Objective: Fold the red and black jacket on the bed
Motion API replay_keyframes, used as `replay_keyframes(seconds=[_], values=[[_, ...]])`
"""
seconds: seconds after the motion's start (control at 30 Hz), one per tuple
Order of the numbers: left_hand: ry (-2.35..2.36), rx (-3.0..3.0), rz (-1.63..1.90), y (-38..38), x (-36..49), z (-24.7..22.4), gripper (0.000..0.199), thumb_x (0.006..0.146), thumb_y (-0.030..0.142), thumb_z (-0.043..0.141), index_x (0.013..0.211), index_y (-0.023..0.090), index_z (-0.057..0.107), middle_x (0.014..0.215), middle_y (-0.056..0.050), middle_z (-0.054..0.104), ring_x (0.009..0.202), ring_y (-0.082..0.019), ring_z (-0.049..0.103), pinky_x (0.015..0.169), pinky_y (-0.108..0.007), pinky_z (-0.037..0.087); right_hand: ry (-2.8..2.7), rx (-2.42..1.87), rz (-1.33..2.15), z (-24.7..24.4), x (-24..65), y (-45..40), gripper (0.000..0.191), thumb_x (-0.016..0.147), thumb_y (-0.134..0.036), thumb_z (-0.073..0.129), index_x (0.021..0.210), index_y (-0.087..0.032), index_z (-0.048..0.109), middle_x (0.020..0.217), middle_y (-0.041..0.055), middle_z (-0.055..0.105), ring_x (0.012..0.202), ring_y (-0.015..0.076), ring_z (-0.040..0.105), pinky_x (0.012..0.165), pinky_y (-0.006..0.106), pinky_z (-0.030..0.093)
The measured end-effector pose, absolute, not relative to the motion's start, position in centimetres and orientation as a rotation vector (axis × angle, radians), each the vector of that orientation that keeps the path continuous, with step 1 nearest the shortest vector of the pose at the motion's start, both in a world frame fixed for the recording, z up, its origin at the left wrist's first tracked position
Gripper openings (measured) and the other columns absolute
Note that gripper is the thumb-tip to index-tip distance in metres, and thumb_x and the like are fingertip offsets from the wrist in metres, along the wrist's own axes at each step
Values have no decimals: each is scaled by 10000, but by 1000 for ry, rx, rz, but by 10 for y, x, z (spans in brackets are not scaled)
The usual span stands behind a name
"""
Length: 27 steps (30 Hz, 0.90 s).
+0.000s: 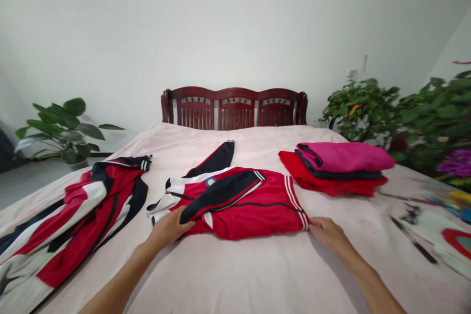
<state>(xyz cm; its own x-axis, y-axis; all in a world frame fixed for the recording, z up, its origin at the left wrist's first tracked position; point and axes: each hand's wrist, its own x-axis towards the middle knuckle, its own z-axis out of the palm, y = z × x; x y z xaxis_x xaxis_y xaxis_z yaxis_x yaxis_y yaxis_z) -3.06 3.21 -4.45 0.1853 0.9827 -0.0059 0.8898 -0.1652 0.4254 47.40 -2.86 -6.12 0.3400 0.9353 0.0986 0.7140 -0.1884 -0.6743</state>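
Note:
A red jacket (253, 216) with white trim, a round badge and dark navy sleeves lies on the bed in front of me. Its near sleeve is folded across the front; the far one sticks out toward the headboard. My left hand (171, 228) grips the jacket at its shoulder, near the white collar, fingers closed on the cloth. At the striped hem, the near corner is pinched by my right hand (327, 235). The fingertips of both hands are partly hidden by the fabric.
To the left lies a loose heap of red, white and navy clothes (91, 206). A folded stack (342, 159), magenta on top, sits at the right. Nearer right are a knife (414, 240) and other small items. Potted plants (69, 130) flank the bed; a wooden headboard (235, 108) stands behind.

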Motion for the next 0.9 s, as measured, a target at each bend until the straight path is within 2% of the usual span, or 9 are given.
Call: replay_keyframes(seconds=[0.13,0.27,0.37,0.47,0.53,0.6,0.7,0.8,0.9], values=[[1781,2149,449,29,-33,-51,379,871,440,563,1179,232,637,1078,-59,749,979,-266,700,794,-310,460,-1286,-1599,775,-58,452,-33,404,652,-436,714,991,-217,707,1016,88,770,1014,313,694,921,411,525],[1813,2114,623,26,-35,-60,290,918,364,474,1097,238,665,986,-34,760,924,-246,707,776,-311,468,-1096,-1247,885,-52,411,-22,571,717,-492,742,1207,-240,593,1154,74,740,1068,270,683,979,443,508],[1775,2088,775,22,-38,-67,298,925,367,454,1071,236,677,983,-32,763,938,-249,704,802,-331,492,-1046,-1319,766,-44,395,-9,564,697,-538,738,1144,-212,626,1055,85,757,1009,289,695,935,454,529],[1690,2063,979,20,-41,-73,335,920,373,459,1137,227,668,1109,-39,754,1049,-253,686,902,-359,512,-1062,-1487,609,-22,406,2,470,706,-549,675,992,-176,691,984,109,765,1010,318,689,904,430,534],[1621,2069,1081,17,-44,-75,352,909,375,477,1160,218,667,1152,-44,745,1090,-255,675,950,-372,515,-1077,-1526,721,-3,424,3,401,718,-500,645,943,-174,704,962,113,772,977,314,705,856,409,549],[1524,2114,1085,12,-46,-73,335,915,381,480,1116,211,688,1107,-48,753,1055,-253,684,938,-372,530,-1093,-1547,951,9,444,-2,342,716,-432,640,932,-175,703,932,115,777,923,297,726,801,387,565],[1384,2237,972,0,-50,-69,298,926,348,493,1108,224,694,1079,-44,747,1010,-235,686,911,-345,541,-1107,-1733,1112,2,464,-20,355,740,-461,628,927,-169,699,880,128,776,878,293,737,750,391,579],[1325,2374,870,-13,-53,-64,388,862,255,561,1243,261,634,1155,-36,714,1060,-226,663,933,-321,524,-1136,-1819,1006,-32,462,-43,549,748,-583,599,1098,-169,681,1080,158,756,1046,320,703,866,432,566],[1314,2475,790,-23,-55,-59,506,806,149,531,1294,267,592,1145,-45,693,1067,-222,645,938,-316,506,-1176,-1754,727,-63,448,-62,780,683,-602,624,1326,-164,568,1360,163,632,1268,322,583,1078,432,455]])
